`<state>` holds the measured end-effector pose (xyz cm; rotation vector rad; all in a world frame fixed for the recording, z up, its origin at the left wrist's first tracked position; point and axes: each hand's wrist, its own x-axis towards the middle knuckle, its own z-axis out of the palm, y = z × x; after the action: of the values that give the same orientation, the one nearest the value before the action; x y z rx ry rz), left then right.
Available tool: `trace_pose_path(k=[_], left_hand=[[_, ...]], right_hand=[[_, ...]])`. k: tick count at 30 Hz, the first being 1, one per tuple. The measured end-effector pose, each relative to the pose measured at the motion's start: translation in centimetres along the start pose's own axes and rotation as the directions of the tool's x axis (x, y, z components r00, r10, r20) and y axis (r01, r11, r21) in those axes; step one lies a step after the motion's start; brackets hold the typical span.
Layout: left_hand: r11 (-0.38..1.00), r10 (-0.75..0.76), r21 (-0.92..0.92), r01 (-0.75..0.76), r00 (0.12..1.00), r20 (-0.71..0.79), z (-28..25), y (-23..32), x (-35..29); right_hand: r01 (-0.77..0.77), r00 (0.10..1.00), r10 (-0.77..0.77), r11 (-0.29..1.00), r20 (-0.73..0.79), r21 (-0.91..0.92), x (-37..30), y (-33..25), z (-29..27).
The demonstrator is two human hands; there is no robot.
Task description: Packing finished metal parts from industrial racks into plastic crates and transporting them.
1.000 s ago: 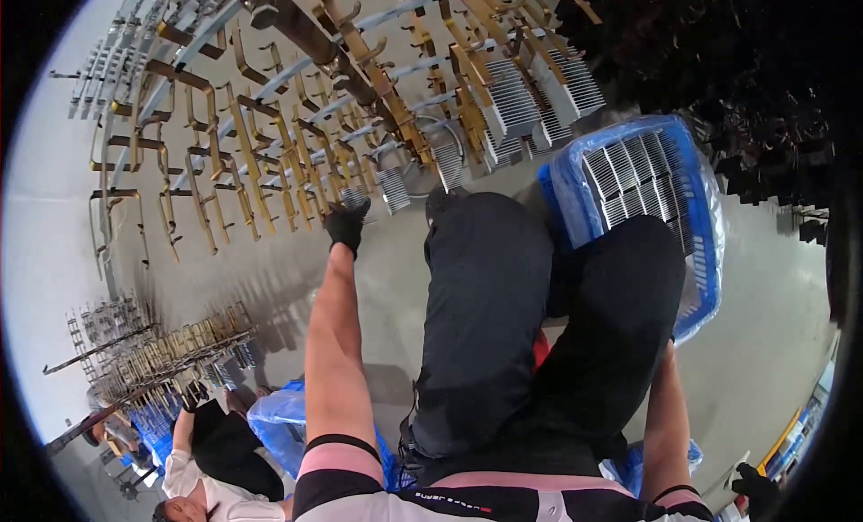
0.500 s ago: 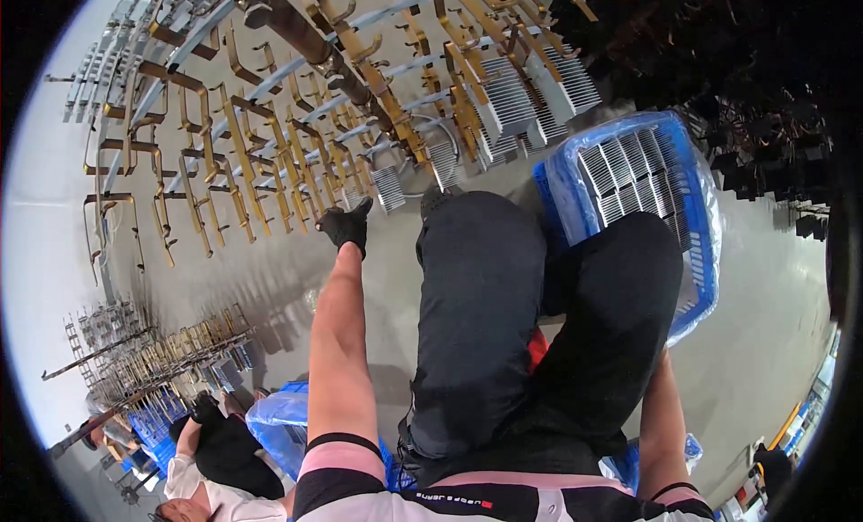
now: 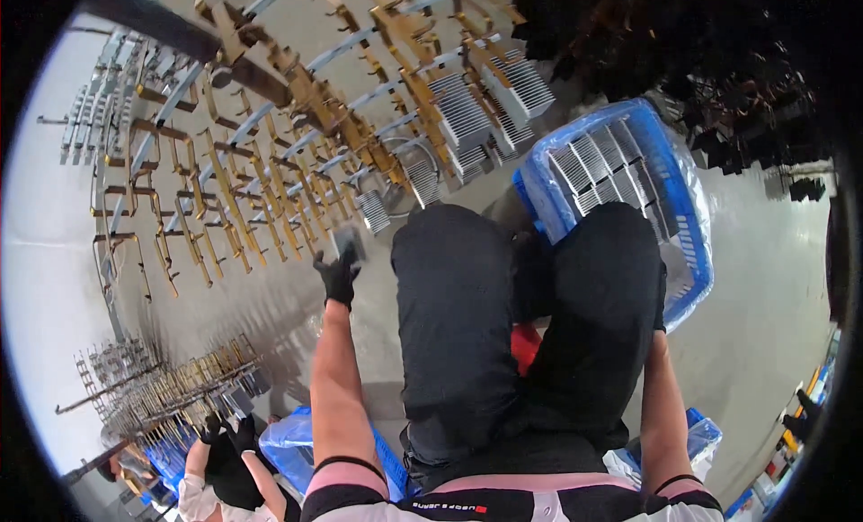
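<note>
My left hand (image 3: 338,279), in a black glove, is raised at the lower edge of a hanging rack with its fingers spread. Just beyond the fingertips is a small grey plate-like piece (image 3: 349,243), smeared by motion; one finger overlaps it, but I see no grip around it. Another finned metal heat sink (image 3: 372,211) hangs close by on the gold-coloured rack hooks (image 3: 288,221). Against the outer side of my right knee is my right hand (image 3: 662,297), also gloved. The leg hides most of it, its fingers included.
A blue crate (image 3: 699,243) lined with clear plastic holds rows of finned heat sinks (image 3: 604,167), right of my knees. Larger heat sinks (image 3: 463,113) hang further up the rack. Dark parts (image 3: 656,37) hang at upper right. A co-worker (image 3: 238,473) sits at lower left beside another rack.
My left hand has drawn slightly nearer and its fingers have spread. The small grey piece now shows blurred ahead of it. My right hand has come up beside the knee, and the view has shifted.
</note>
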<state>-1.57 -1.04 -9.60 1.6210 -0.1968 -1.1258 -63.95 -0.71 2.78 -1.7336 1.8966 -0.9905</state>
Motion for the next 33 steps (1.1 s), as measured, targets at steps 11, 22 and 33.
trace_pose_path(k=[11,22,33], left_hand=[[0.733,0.647,0.251,-0.632,0.762,0.030,-2.9,12.1,-17.5],[0.648,0.703,-0.129,-0.750,0.525,0.480,19.7,20.9,-29.6],[0.402,0.730,0.483,-0.778,0.591,0.344,9.7,24.8,-17.0]], right_hand=[[0.145,0.981,-0.192,0.789,0.015,0.597,2.8,-29.5,-1.8],[-0.105,0.972,-0.006,0.881,0.233,0.462,3.0,-31.9,2.7],[-0.022,0.982,-0.069,0.884,-0.178,-0.467,5.8,0.7,-3.1]])
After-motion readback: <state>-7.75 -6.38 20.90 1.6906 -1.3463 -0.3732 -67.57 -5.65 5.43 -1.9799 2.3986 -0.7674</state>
